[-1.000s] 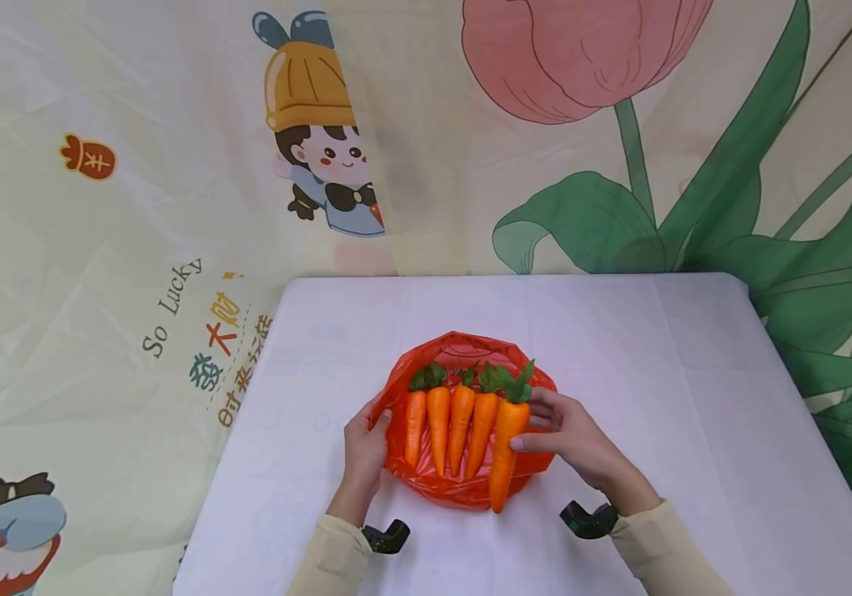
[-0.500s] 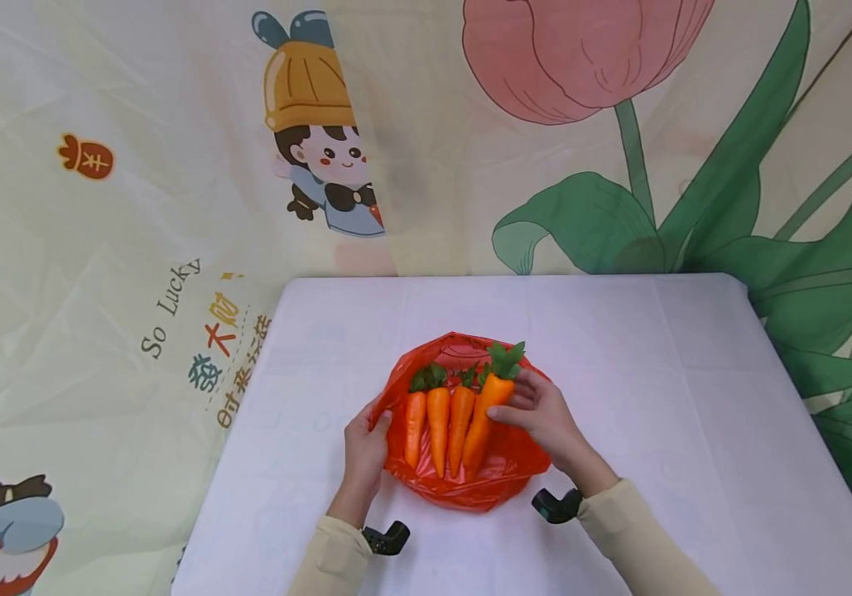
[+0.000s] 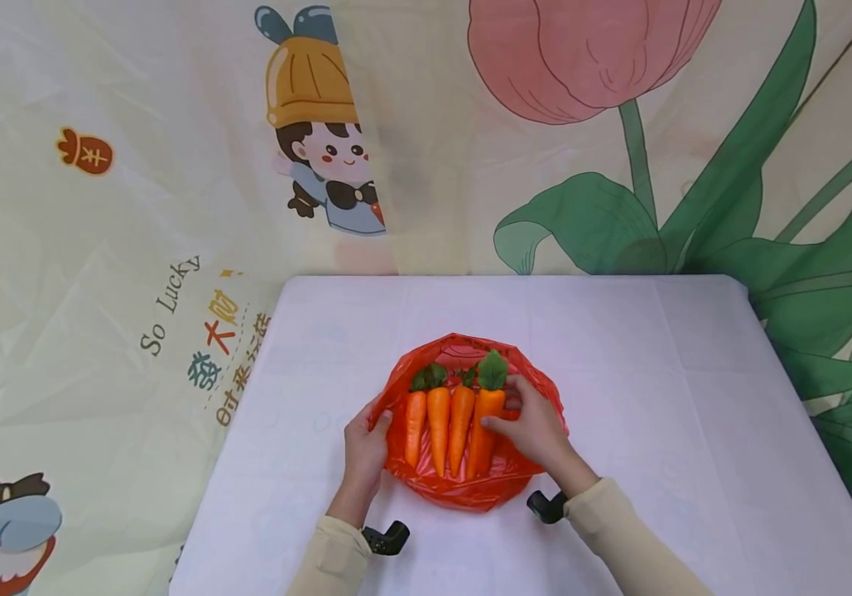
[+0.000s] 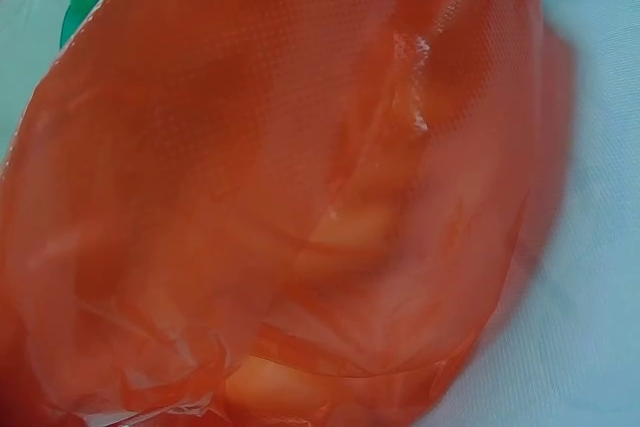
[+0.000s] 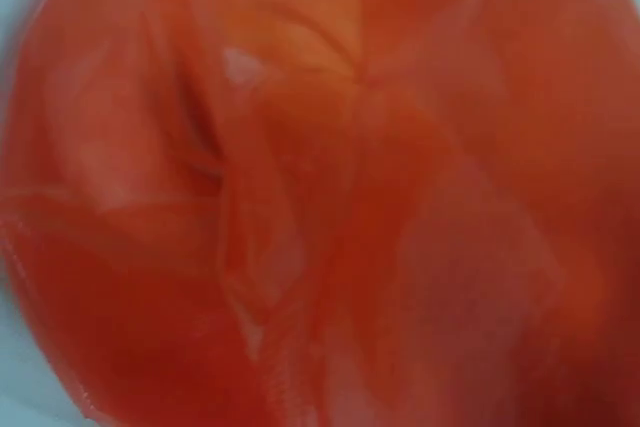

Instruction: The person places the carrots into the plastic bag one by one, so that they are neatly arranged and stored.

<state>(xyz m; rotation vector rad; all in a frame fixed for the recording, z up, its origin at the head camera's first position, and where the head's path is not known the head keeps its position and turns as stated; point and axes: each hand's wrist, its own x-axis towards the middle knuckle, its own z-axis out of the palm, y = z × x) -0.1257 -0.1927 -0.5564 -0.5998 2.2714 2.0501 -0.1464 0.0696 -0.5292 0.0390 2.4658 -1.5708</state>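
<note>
Beyond the near side of the white table, in the head view, an open red plastic bag lies with its mouth spread. Several orange carrots with green leafy tops stand side by side in its mouth. My left hand grips the bag's left edge, thumb on the inner side. My right hand pinches the rightmost carrot near its top, thumb across its front. Three other carrots, the middle one among them, lie left of it. In both wrist views, red film of the bag fills most of the picture and hides the fingers.
The white-covered table extends around the bag. Its far edge meets a printed cloth backdrop with a tulip and cartoon figures. Black wrist cameras sit at both wrists, below beige sleeves.
My right hand has carried its carrot leftward from the bag's right edge, over the row's fourth carrot, which it now covers. My left hand keeps its grip on the bag.
</note>
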